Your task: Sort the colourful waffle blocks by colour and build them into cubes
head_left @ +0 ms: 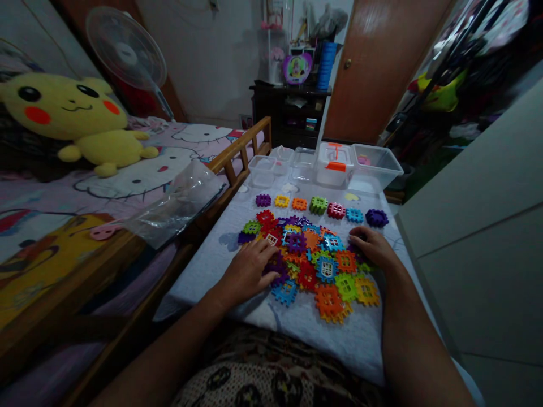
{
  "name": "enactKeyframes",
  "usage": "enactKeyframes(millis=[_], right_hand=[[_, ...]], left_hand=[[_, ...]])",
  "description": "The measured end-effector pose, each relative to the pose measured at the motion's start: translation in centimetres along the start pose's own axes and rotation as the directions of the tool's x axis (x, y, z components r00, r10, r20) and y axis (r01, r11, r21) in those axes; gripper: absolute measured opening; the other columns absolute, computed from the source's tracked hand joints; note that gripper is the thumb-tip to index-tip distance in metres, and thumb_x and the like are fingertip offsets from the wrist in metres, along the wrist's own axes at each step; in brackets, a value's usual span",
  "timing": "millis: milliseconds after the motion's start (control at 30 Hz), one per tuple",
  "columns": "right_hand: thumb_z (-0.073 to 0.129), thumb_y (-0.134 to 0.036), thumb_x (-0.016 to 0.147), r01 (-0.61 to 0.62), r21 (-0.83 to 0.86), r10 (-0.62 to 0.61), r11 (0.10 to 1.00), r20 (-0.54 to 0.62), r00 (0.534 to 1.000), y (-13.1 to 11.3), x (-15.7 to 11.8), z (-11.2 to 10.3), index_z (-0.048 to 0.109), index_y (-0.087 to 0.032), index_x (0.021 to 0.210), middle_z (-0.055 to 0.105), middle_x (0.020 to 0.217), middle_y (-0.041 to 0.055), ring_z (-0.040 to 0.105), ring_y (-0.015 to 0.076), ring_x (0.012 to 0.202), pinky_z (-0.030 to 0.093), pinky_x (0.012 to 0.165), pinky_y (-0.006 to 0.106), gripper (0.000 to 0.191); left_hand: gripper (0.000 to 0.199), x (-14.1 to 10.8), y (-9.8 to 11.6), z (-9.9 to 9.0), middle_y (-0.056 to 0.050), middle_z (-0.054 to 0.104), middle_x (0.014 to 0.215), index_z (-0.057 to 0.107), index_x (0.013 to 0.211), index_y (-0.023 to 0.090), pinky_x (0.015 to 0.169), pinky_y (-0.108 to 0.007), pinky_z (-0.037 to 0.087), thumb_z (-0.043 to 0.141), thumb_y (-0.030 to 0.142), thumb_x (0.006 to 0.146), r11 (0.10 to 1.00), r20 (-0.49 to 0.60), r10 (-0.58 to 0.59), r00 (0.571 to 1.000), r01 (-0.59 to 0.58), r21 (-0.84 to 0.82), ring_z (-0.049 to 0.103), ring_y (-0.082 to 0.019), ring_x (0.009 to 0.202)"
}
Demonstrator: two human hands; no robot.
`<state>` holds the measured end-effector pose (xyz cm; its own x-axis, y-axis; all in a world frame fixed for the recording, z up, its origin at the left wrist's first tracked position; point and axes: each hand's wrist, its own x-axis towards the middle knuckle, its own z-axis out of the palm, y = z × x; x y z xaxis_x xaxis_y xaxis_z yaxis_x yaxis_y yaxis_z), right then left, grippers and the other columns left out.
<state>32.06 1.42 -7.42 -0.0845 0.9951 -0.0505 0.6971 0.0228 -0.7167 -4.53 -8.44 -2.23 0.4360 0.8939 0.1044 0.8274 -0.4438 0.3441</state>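
Plastic tiles (pixel 307 271) under left hand (pixel 248 271) and right hand (pixel 369 249): moulded, semi-gloss | cloth cover (pixel 339 345) beneath both hands: matt, soft | bed rail (pixel 237 158) beyond left hand: varnished wood, smooth | tubs (pixel 373 167) beyond right hand: clear plastic, glossy

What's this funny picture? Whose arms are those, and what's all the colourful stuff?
This picture comes from a camera worn on a person's head, looking down, so those arms are the person's own. The left hand and right hand both rest on a heap of colourful plastic building pieces. Neither hand seems to be holding anything. More pieces lie in a row beyond the heap, on a pale grey cloth. Past them are clear plastic boxes, and on the bed sits a big yellow Pikachu plush.
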Motion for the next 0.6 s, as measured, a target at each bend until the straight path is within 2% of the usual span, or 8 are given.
enactKeyframes(millis=[133,333,467,600], right_hand=[[0.059,-0.046,0.079,-0.002,-0.006,0.002,1.000,-0.006,1.000,0.2,0.0,0.1,0.067,-0.019,0.089,0.069,0.081,0.0074,0.061,0.0190,0.067,0.047,0.059,0.030,0.030],[0.059,-0.045,0.079,0.024,-0.004,-0.024,1.000,-0.010,1.000,0.3,0.1,0.1,0.066,-0.019,0.088,0.068,0.080,0.0073,0.060,0.0187,0.067,0.047,0.058,0.030,0.029],[0.060,-0.045,0.079,-0.009,0.028,0.009,1.000,0.002,1.000,0.3,0.1,0.1,0.066,-0.019,0.090,0.067,0.077,0.0062,0.059,0.0176,0.062,0.046,0.055,0.029,0.029],[0.058,-0.045,0.080,-0.028,0.040,0.028,0.999,0.011,1.000,0.2,0.0,0.2,0.065,-0.019,0.090,0.066,0.075,0.0050,0.057,0.0162,0.059,0.045,0.053,0.028,0.029]], left_hand=[[0.043,-0.3,-0.2,1.0,-0.010,0.059,0.125,0.057,0.123,0.020,0.101,-0.045,0.049,0.071,0.021,0.082,1.000,-0.020,-0.013,1.000,0.013,0.007,0.057,-0.026,0.116],[0.054,-0.4,-1.0,2.0,-0.012,0.054,0.139,0.051,0.130,0.020,0.109,-0.047,0.045,0.063,0.006,0.079,0.997,-0.033,0.063,0.998,-0.061,0.046,0.053,-0.026,0.128],[0.063,-0.2,-1.1,2.0,-0.011,0.055,0.141,0.050,0.134,0.021,0.108,-0.047,0.045,0.059,0.001,0.075,0.995,-0.013,0.077,0.997,-0.076,0.072,0.052,-0.027,0.127],[0.063,0.0,-1.1,1.4,-0.011,0.059,0.136,0.051,0.134,0.020,0.106,-0.049,0.045,0.059,0.004,0.075,0.993,0.006,0.098,0.995,-0.098,0.067,0.053,-0.028,0.126]])
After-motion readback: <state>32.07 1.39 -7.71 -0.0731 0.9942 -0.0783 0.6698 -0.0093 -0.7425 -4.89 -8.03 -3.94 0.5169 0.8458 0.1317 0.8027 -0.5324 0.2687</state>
